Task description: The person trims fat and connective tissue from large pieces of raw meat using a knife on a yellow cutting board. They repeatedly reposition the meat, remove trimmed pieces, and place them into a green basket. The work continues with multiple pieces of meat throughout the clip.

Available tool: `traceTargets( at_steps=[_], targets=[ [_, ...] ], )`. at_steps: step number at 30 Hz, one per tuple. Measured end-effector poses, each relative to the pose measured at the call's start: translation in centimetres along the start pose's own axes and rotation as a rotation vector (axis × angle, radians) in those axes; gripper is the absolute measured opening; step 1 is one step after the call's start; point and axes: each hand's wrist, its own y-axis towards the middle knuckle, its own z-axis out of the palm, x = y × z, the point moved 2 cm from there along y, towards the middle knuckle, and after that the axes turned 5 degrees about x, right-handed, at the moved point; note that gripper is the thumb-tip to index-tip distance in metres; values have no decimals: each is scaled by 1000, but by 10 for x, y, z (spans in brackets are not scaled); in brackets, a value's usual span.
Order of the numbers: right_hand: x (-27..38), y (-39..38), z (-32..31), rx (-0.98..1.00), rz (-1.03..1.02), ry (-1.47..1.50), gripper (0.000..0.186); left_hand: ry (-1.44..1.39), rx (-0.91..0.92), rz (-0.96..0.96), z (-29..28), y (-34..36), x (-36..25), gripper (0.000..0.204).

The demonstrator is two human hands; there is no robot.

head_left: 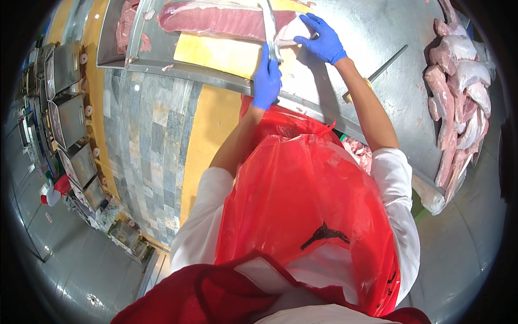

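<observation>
You stand at a steel counter (377, 32) whose front is faced with grey stone tiles (145, 140) and yellow bands (208, 140). To your left, a row of steel boxes (67, 113) lines the base of the counter. The floor (70, 264) below you is smooth grey and shines under bright overhead light.

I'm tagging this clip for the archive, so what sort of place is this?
Likely a fish-cutting or meat-processing counter: a steel worktable, a long pink fillet on a yellow cutting board, and a pile of cut pieces.
</observation>
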Motion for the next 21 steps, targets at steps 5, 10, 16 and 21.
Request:
traceTargets(
  at_steps=[5, 10, 16, 21],
  targets=[
    [-2, 1, -1, -31, -8, 30, 70, -155, 34, 18, 12, -19, 9, 55],
    [-5, 0, -4, -2, -28, 69, 65, -215, -14, 9, 28, -2, -10, 55],
    [-18, -1, 1, -28, -66, 192, 56, -154, 71, -17, 19, -17, -4, 56],
    [-29, -2, 13, -29, 76, 479, 55, 39, 29, -6, 28, -15, -21, 59]
  ],
)
